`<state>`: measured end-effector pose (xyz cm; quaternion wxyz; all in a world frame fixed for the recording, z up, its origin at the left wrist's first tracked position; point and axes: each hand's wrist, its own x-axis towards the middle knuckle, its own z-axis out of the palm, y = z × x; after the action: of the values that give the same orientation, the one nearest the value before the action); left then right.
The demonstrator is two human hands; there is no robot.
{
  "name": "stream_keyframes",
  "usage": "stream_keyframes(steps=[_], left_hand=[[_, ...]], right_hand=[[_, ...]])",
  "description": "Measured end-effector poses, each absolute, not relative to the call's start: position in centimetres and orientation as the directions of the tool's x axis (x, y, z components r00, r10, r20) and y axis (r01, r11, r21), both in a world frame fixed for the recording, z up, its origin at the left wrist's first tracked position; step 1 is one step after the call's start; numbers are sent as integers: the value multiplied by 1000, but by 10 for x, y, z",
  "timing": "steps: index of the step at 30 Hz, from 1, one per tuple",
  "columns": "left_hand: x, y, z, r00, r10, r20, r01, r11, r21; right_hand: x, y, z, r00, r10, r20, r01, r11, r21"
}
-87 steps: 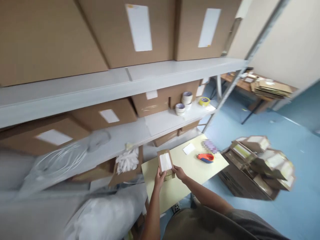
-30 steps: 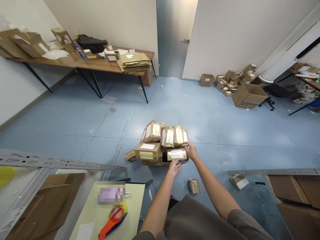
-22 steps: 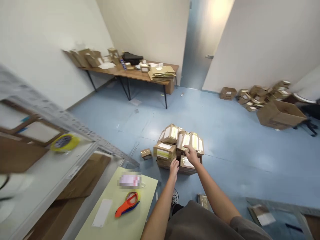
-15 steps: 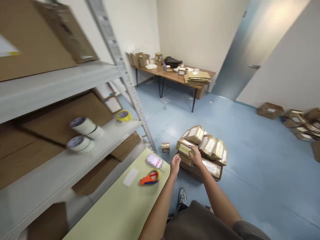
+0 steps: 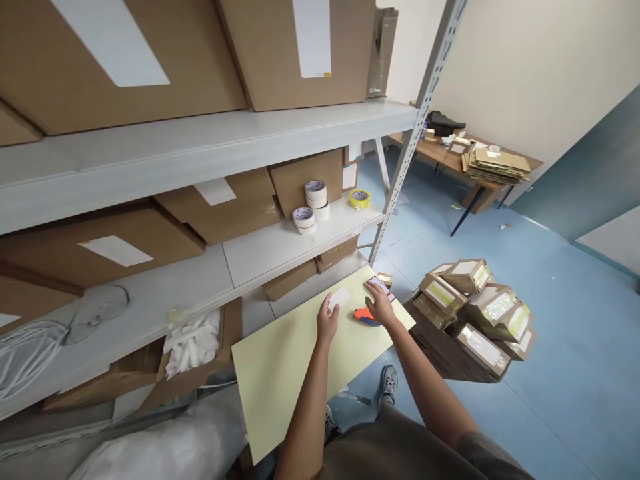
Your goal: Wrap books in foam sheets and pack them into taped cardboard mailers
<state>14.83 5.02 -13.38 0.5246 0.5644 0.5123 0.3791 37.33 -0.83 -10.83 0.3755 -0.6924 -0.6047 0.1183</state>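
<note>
My left hand (image 5: pixel 327 323) is at a small white slip of paper (image 5: pixel 342 297) on the pale yellow tabletop (image 5: pixel 295 373). Its thumb and fingers are apart around the slip's near left corner; whether they touch it I cannot tell. My right hand (image 5: pixel 380 307) has its fingers spread, their tips over the left end of a phone (image 5: pixel 383 289) with a lit screen. Under and beside that hand sits an orange and blue tape dispenser (image 5: pixel 366 317), partly covered by it.
Grey shelving (image 5: pixel 200 163) with large cartons stands left, holding white tape rolls (image 5: pixel 315 193) and a yellow tape roll (image 5: pixel 359 199). Right of the table, small taped boxes (image 5: pixel 470 273) lie piled on a big carton (image 5: pixel 435 350). A brown table (image 5: pixel 525 160) is behind.
My view has swung left toward the shelves. My right hand has let go of a small box on the pile and come over the phone; my left hand has moved onto the table by the slip.
</note>
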Motion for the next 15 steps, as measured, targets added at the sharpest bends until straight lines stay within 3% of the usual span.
stream_keyframes(steps=[3, 8, 12, 15], left_hand=[[112, 57, -142, 118, 982, -151, 288, 111, 951], [97, 49, -145, 59, 998, -9, 394, -15, 919], [118, 25, -149, -1, 991, -135, 289, 130, 949], [140, 4, -157, -5, 972, -234, 266, 227, 937]], right_hand=[[351, -2, -108, 219, 943, 250, 756, -2, -655], [359, -7, -117, 244, 956, 160, 759, -86, -646], [389, -16, -144, 340, 939, 49, 737, -234, -634], [406, -22, -173, 357, 927, -118, 722, -354, -594]])
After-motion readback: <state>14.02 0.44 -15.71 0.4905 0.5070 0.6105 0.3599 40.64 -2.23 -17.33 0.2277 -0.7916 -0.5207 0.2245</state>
